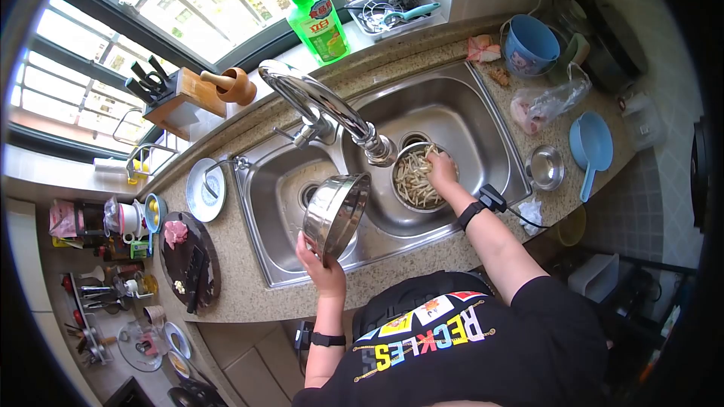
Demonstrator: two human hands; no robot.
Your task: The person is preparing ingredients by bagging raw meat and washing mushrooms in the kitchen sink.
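My left hand (323, 267) grips the rim of a steel bowl (332, 218), which is tilted on its side over the divider and the left basin (275, 181). In the right basin (464, 120) a second round metal container holds pale, thin strips of food (413, 179). The fingers of my right hand (441, 168) are curled down into these strips at the container's right side. Between the two hands, the chrome faucet (381, 149) hangs above, and no water stream can be made out.
Left of the sink are a white plate (205, 203) and a dark round board (181, 267) with a knife (194, 279) and pink meat (175, 233). To the right lie a small metal bowl (544, 167), a blue ladle (590, 139) and a plastic bag (554, 102).
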